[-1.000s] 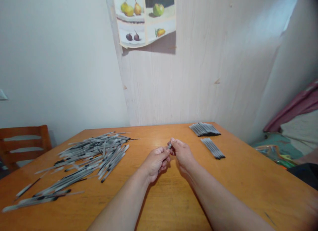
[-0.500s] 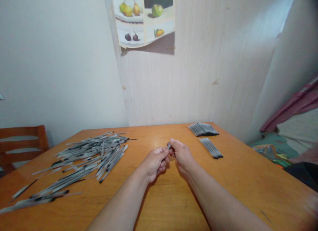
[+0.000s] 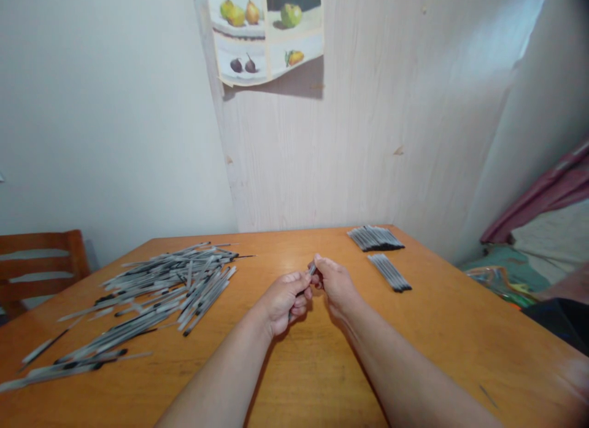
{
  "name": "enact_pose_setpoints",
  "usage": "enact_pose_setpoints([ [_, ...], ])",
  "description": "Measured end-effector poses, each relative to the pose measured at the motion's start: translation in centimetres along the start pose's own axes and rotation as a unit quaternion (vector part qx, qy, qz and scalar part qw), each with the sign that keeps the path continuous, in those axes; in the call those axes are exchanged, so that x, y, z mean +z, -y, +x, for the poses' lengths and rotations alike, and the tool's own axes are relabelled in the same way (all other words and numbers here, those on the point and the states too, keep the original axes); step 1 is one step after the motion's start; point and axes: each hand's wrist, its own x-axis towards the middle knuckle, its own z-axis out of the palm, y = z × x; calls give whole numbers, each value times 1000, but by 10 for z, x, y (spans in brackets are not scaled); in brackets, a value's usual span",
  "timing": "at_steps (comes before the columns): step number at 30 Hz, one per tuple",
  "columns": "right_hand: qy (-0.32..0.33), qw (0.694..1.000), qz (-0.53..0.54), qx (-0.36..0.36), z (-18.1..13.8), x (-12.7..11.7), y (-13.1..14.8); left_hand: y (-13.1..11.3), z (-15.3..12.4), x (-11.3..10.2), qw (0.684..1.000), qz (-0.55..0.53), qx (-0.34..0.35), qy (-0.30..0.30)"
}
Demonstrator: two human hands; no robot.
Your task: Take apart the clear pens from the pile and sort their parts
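Observation:
Above the middle of the table, my left hand (image 3: 286,300) is closed round a slim pen (image 3: 312,269) with a grey-white barrel. A dark end pokes out below its curled fingers. My right hand (image 3: 335,282) pinches the upper end between thumb and fingers, close against the left. Most of the pen is hidden by the fingers. To the left lies a loose, tangled heap of similar pens (image 3: 177,274) with translucent barrels and black ends. On the right are two neat rows: a larger back row (image 3: 375,238) and a smaller front row (image 3: 389,272), black ends toward me.
The wooden table (image 3: 294,385) meets a pale wall carrying a fruit poster (image 3: 267,35). A thin dark piece (image 3: 488,396) lies near the right front. A chair (image 3: 41,268) stands at left; a black item (image 3: 559,320) and plastic bag (image 3: 499,284) are beyond the right edge.
The left hand has shifted very slightly along the pen; both hands otherwise keep their place and grip. The view has tilted a little. The heap and rows look the same.

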Motion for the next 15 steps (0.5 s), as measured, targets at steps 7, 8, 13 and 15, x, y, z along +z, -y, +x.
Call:
enact_pose_setpoints([
  [7, 19, 1000, 9, -12, -2, 1, 1, 1, 2, -5, 999, -41, -9, 30],
  [8, 19, 1000, 9, -13, -2, 1, 1, 1, 2, -5, 998, -43, -9, 33],
  [13, 22, 999, 15, -23, -3, 2, 3, 0, 2, -7, 998, -48, -12, 42],
  [15, 29, 999, 21, -25, -3, 2, 4, 0, 2, -8, 997, -53, -16, 46],
])
